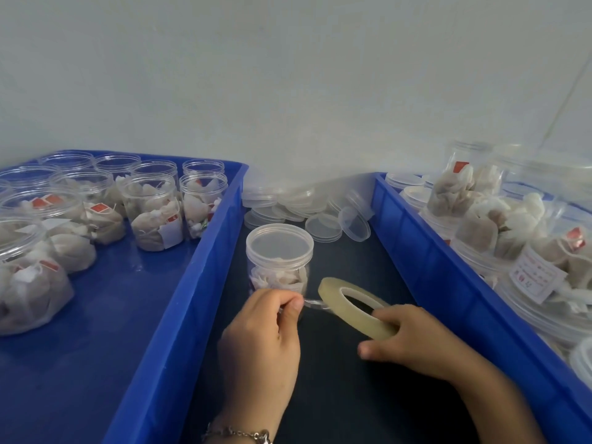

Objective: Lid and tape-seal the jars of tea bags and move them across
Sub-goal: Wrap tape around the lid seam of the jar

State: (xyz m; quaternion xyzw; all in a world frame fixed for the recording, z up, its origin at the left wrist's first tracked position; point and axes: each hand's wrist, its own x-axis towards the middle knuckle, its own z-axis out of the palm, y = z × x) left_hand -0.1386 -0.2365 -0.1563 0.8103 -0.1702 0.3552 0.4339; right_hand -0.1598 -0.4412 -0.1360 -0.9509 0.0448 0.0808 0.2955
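A clear plastic jar [278,261] of tea bags stands on the dark table between two blue trays, with a lid on top. My left hand [264,341] pinches the free end of clear tape just in front of the jar's base. My right hand [413,341] grips the roll of clear tape [352,307], fingers through its core, to the right of the jar. A short strip of tape stretches between the two hands.
The blue tray [179,283] on the left holds several open jars of tea bags. The blue tray [426,261] on the right holds lidded jars lying in a pile. Loose clear lids [323,227] are heaped behind the jar by the wall.
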